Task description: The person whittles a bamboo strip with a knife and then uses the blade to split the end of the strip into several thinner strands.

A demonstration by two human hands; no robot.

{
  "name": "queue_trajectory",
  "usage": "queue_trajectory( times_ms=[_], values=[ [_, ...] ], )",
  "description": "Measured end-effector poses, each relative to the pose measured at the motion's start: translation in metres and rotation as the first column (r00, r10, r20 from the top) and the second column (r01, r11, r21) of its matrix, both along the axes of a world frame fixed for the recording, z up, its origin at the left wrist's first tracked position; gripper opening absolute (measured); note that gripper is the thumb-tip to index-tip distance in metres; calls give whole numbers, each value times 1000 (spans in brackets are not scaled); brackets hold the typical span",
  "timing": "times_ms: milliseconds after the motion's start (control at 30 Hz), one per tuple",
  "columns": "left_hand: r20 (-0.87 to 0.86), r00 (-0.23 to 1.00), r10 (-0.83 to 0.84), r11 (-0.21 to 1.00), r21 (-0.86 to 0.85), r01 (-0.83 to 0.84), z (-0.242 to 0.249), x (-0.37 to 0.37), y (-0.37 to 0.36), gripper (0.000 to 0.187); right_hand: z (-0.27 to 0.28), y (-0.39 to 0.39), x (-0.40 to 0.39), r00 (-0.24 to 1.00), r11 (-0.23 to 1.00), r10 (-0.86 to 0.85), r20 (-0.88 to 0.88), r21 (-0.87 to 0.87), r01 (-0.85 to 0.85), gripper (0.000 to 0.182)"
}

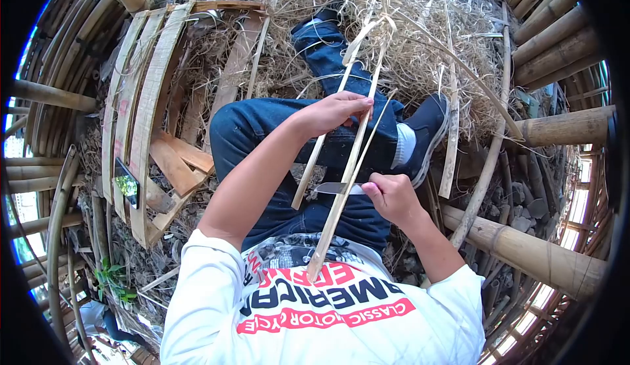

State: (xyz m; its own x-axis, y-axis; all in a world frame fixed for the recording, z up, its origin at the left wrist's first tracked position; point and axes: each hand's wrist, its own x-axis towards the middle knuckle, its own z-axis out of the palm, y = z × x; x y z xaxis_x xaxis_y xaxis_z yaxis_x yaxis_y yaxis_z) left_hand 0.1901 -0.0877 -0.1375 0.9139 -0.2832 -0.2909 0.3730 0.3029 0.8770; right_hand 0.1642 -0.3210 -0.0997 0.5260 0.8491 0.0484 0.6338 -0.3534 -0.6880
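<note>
My left hand [333, 114] is closed around a long, pale bamboo strip [342, 211] above my crossed legs, its fingers pinching the strip. The strip's near end rests against my shirt. My right hand [396, 198] grips a knife [332, 188] by its handle, the blade lying across the strip below my left hand. A thin sliver [375, 131] stands out beside the strip, close to the blade. Another bamboo strip [306, 176] runs alongside to the left, over my leg. Higher up, the strips meet at a looped or tied spot [388, 21].
Curled shavings [420, 57] cover the ground ahead. At left stands a slatted wooden piece [152, 102] with a phone [126, 182] on it. Thick bamboo poles [525, 250] cross at right, near another loose strip [451, 135]. Part of another person [98, 318] shows at lower left.
</note>
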Motion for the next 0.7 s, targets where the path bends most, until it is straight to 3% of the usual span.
queue_trajectory(
  times_ms=[467, 700],
  values=[
    [47, 999, -8, 999, 37, 6, 9, -7, 9, 35, 4, -1, -10, 998, 999, -24, 57, 49, 21, 39],
    [94, 996, 5, 1000, 0, -5, 2, -10, 17, 34, 3, -3, -25, 994, 994, -91, -57, 50, 94, 38]
  ],
)
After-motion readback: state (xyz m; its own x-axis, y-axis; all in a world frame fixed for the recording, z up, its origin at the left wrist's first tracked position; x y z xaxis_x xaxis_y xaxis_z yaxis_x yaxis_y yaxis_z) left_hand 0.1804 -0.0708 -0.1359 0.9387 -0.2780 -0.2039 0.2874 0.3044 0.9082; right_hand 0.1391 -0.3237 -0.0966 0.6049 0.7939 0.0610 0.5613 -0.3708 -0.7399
